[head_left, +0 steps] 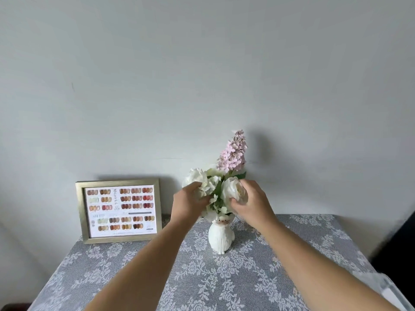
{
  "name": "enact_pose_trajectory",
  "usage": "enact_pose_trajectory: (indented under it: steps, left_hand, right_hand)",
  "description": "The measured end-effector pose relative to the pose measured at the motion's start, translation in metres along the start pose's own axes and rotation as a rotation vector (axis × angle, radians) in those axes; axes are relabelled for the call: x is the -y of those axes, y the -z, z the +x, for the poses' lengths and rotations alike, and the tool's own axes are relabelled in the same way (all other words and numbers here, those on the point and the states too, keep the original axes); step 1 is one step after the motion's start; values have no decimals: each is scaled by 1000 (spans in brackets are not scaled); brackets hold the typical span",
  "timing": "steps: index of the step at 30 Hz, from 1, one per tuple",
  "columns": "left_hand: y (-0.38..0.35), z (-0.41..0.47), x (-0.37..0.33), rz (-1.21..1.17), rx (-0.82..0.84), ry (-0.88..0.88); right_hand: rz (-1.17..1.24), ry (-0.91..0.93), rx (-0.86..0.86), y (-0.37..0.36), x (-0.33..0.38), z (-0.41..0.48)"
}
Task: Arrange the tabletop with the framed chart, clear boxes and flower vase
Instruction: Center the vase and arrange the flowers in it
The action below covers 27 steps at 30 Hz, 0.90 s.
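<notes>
the table (224,288), under a grey cloth with a white floral lace pattern, fills the lower part of the view and runs back to a plain pale wall; its left and right edges show, and most of the near cloth lies bare in front of the things on it. the framed chart (119,211) stands at the back left corner, long axis level, leaning back against the wall with its face toward the camera. it has a brushed gold frame and a white sheet of small swatches in browns, oranges, reds and pale green, set in rows. the flower vase (221,236) stands upright near the middle back of the table, well apart from the chart, with open cloth all around its foot. it is white, shaped like a sitting cat with its face turned to the camera. the bouquet (221,189) rises straight from it: white blooms, green leaves, and one pink spike (233,153) pointing up and a little right. the left hand (189,204) has its fingers curled into the white blooms on the left side. the right hand (251,204) cups a white bloom on the right, fingers closed around it. a pale object (381,286) at the right edge is too blurred to tell.
</notes>
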<state>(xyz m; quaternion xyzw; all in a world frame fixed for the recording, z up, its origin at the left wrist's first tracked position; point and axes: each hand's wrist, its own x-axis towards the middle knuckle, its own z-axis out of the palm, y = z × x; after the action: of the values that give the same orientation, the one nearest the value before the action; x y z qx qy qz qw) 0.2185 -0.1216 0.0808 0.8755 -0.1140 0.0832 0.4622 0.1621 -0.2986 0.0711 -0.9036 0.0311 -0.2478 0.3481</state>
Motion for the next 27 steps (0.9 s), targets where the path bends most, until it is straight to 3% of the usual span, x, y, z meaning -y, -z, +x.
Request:
enact_pose_trajectory:
  steps: [5,14,17,21,27]
  left_hand:
    - [-16,3,-23,19,24,-66]
    - [-21,8,-24,28,45,-73]
    - [-13,6,-18,60,52,-90]
    - [-2,-6,-7,123,17,-164]
    - [4,-23,9,-39,19,-181]
  right_hand:
    - [18,-28,-31,13,-11,2]
    - [87,-143,65,26,-16,0]
    - [55,-54,-21,33,-9,3]
    - [-163,218,-162,32,8,7]
    - [-310,319,-52,12,33,1]
